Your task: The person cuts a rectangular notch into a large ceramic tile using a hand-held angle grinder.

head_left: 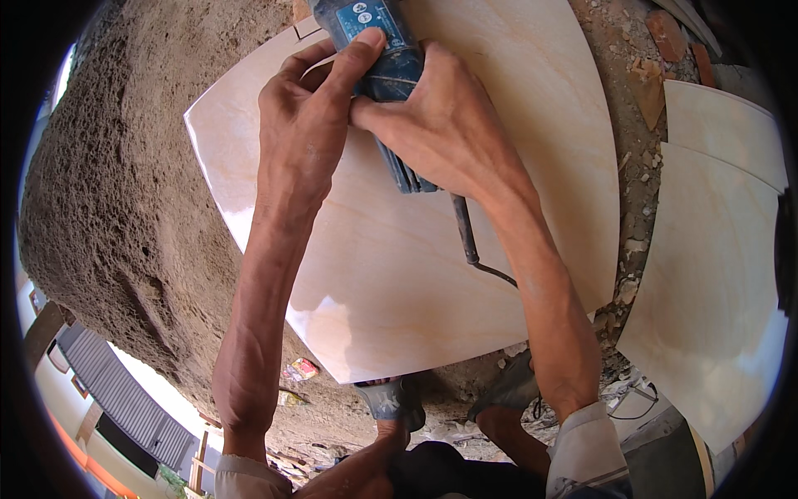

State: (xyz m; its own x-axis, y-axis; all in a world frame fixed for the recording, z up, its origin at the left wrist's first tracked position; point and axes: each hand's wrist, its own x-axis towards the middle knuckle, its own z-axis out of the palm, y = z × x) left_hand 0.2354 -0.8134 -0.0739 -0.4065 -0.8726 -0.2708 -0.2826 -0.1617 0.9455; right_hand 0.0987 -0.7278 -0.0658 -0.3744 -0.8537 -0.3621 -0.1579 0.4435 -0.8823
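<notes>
A blue angle grinder (pixel 399 169) lies over a large cream tile (pixel 407 291) in front of me, its front end cut off by the top of the view. My left hand (pixel 314 112) is closed on the grinder's left side, with the thumb pressed on the label. From the other side my right hand (pixel 445 125) wraps round the body, its thumb reaching across towards the left hand. A black power cord (pixel 465 233) leaves the grinder's rear and passes under my right forearm. Whether the disc touches the tile is hidden.
More cream tiles (pixel 715 266) lie on the right. Broken rubble and brick pieces (pixel 665 37) fill the gap beside the big tile. A mound of rough brown sand (pixel 125 183) rises on the left. My shoes (pixel 395 399) stand close to the tile's near edge.
</notes>
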